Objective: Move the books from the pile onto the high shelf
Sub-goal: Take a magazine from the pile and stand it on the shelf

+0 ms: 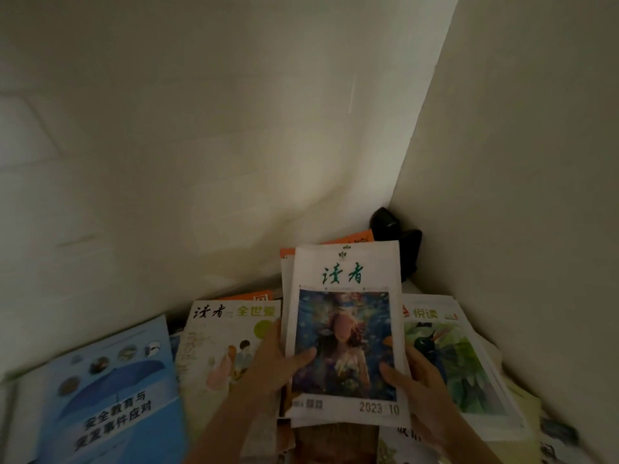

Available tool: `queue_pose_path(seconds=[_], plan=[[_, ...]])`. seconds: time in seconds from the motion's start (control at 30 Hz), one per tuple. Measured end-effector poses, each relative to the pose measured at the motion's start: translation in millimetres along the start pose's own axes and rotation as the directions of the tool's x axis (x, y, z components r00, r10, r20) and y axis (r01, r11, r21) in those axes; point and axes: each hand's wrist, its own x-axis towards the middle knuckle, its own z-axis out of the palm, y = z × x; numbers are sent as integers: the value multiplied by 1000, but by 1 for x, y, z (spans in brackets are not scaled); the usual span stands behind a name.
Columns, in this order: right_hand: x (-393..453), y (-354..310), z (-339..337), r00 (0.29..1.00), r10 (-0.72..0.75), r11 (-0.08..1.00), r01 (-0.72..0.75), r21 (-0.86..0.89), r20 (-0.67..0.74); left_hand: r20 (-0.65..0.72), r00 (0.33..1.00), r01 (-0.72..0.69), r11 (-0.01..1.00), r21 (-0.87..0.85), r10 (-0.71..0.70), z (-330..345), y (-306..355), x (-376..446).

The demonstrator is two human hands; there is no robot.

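A small stack of magazines (346, 272) is held up between both hands; its top cover is white with green characters, a blue underwater picture and "2023 10". My left hand (276, 360) grips its left edge, thumb on the cover. My right hand (412, 373) grips the lower right edge, thumb on the picture. An orange cover (360, 236) peeks out behind the stack. Below lies the pile: a blue umbrella book (110, 393) at left, a cream magazine with drawn figures (221, 343), and a green bird magazine (459, 360) at right. No shelf is visible.
Two pale walls meet in a corner (398, 182) just behind the pile. A dark object (398, 242) sits in that corner behind the held stack. More loose covers (402, 447) lie under my wrists. The scene is dim.
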Motion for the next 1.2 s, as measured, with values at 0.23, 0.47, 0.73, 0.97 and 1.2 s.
queue_pose_path(seconds=[0.23, 0.47, 0.73, 0.97, 1.2], plan=[[-12, -46, 92, 959, -244, 942, 270, -201, 145, -75, 980, -192, 973, -131, 183, -93, 38, -47], [-6, -16, 173, 943, -217, 875, 302, -379, 252, -227, 955, -204, 978, -47, 188, -142, -10, -55], [-4, 24, 202, 960, -278, 919, 261, -296, -18, -323, 922, -280, 944, -175, 213, -128, -37, -41], [-7, 30, 191, 983, -177, 951, 155, -266, -59, -353, 896, -317, 945, -84, 269, -117, -44, -37], [-34, -19, 212, 920, -374, 842, 390, -373, 119, -506, 779, -451, 891, -41, 371, -142, -1, -83]])
